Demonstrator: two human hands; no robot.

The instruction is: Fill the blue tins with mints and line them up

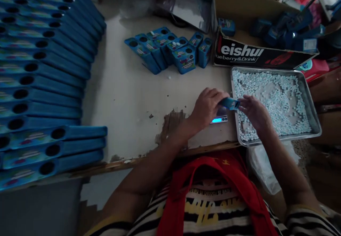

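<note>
My left hand [207, 105] is closed round a small blue box [230, 103], tilted so its dark opening faces right. My right hand [254, 111] is at that opening, above the left side of a metal tray [317, 122] of small pale blue and white candies [286, 104]. Its fingertips are bent together by the box; whether they pinch a candy is too small to tell. Partly hidden under the held box is a small scale [220, 119] with a lit blue display.
Rows of blue boxes [64, 69] fill the table's left. Several more boxes [183, 59], some with white candies on top, stand at the back. A cardboard carton [245, 51] holding blue boxes is behind the tray. The worn table edge [119, 163] runs before my body.
</note>
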